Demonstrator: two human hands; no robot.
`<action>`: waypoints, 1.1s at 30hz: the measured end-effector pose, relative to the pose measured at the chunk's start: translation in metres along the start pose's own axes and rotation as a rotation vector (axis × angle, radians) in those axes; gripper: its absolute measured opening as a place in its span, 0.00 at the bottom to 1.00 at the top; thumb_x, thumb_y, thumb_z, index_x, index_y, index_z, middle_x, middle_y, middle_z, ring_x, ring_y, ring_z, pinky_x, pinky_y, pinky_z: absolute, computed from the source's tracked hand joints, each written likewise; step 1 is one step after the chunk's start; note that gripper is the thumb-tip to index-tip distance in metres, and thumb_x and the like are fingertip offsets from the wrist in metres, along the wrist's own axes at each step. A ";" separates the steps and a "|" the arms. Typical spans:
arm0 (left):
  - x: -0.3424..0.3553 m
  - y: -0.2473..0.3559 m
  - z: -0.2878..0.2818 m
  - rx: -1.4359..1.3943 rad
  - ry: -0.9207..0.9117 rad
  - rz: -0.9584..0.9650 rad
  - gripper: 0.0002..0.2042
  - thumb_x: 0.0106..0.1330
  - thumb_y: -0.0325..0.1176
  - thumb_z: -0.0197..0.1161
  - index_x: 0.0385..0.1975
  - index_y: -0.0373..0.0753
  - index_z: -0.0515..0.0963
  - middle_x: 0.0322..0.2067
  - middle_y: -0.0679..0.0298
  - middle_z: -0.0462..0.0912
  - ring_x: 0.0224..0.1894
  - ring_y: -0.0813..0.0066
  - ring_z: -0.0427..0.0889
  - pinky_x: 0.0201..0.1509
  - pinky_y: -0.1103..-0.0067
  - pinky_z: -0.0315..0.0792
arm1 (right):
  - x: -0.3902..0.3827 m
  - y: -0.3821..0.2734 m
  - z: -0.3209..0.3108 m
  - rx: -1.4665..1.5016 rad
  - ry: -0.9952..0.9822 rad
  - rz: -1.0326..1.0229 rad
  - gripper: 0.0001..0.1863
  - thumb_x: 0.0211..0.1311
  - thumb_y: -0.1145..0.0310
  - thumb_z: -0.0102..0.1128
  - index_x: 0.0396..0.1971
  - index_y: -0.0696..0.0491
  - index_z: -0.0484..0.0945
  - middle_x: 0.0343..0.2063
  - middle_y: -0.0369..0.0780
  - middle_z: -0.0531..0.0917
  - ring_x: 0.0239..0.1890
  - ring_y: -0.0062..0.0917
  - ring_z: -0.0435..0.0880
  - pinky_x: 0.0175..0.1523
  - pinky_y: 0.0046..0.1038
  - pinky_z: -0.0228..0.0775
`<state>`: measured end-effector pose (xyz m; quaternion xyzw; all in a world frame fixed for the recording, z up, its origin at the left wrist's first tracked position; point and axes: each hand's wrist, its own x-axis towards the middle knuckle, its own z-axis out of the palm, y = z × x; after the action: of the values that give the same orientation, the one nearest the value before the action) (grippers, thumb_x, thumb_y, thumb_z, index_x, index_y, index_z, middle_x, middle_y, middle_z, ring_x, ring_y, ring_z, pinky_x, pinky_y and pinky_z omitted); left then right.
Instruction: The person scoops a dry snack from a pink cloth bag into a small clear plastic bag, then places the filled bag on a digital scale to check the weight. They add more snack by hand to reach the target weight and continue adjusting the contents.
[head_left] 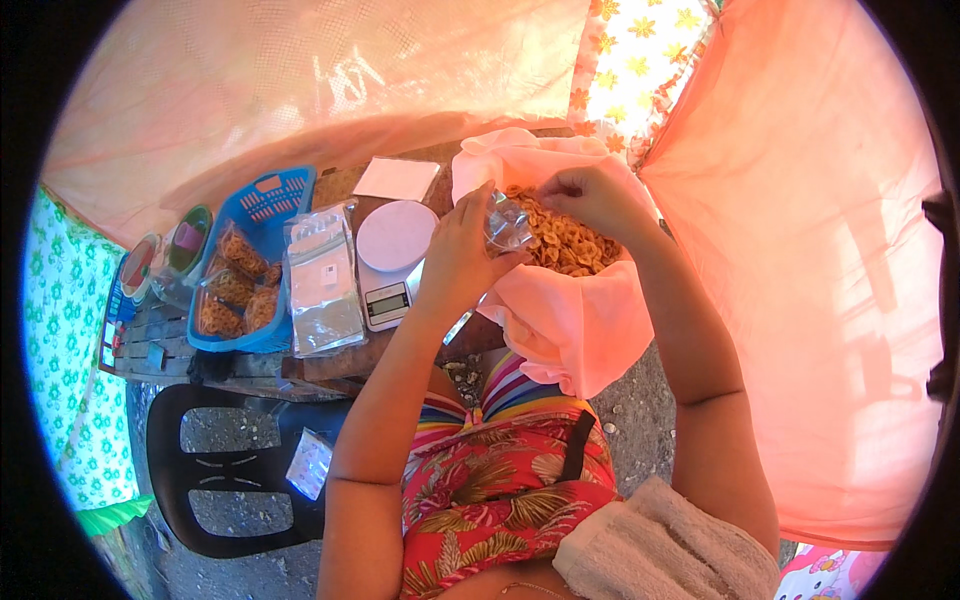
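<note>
My left hand (463,245) is closed on a clear plastic pouch (508,226), holding it at the left side of a heap of golden-brown chips (575,246). The chips lie in a container lined with pink cloth (590,310), which hides the container itself. Over the far part of the heap, my right hand (603,203) has its fingers drawn together in a pinch. Whatever sits between those fingertips is too small to make out. Just left of my left hand stands a white kitchen scale (398,240) with a round plate.
Flat silvery pouches (325,285) lie left of the scale. Beyond them, a blue basket (272,195) holds several filled bags of chips (232,285). A white flat pad (397,180) rests behind the scale. A black plastic chair (165,465) stands at the table's near left.
</note>
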<state>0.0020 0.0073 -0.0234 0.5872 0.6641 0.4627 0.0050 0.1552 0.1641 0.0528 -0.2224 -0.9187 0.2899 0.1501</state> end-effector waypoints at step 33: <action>0.003 0.001 0.003 -0.004 -0.027 -0.003 0.44 0.48 0.37 0.76 0.65 0.37 0.59 0.57 0.47 0.71 0.58 0.44 0.72 0.60 0.58 0.67 | 0.004 0.006 0.007 0.256 0.048 0.003 0.08 0.59 0.69 0.65 0.33 0.58 0.82 0.27 0.39 0.85 0.30 0.20 0.84 0.33 0.24 0.72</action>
<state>0.0035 0.0111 -0.0226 0.5926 0.6637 0.4561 0.0159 0.1510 0.1666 0.0441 -0.2096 -0.8700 0.3996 0.1987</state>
